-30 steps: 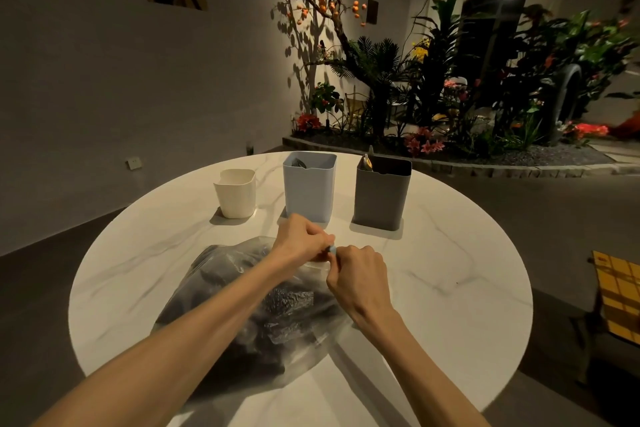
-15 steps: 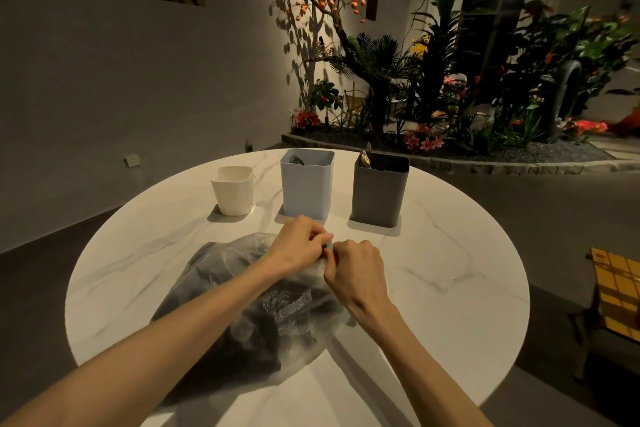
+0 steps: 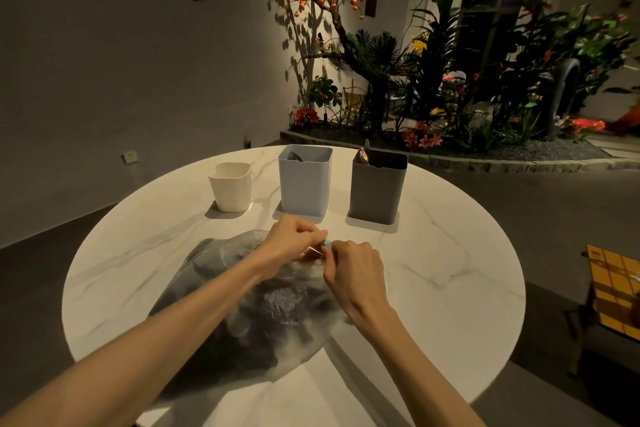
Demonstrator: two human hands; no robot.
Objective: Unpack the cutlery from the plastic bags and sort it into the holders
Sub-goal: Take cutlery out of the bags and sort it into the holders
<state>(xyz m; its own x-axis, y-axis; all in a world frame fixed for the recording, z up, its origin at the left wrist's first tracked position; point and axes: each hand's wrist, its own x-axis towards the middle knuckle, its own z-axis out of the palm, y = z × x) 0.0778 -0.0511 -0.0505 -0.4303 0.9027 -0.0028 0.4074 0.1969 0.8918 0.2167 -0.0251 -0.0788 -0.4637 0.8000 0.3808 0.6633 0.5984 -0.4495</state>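
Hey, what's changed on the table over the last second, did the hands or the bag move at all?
Hardly anything. The left hand and right hand stay pinched together at the mouth of the plastic bag, shifting only slightly as they work at it; the bag is not visibly opened. The bag stays flat on the table, and the cream holder, blue holder and grey holder have not moved.

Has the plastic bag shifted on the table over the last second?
No. The plastic bag lies in the same spot below the blue holder; only the camera moved.
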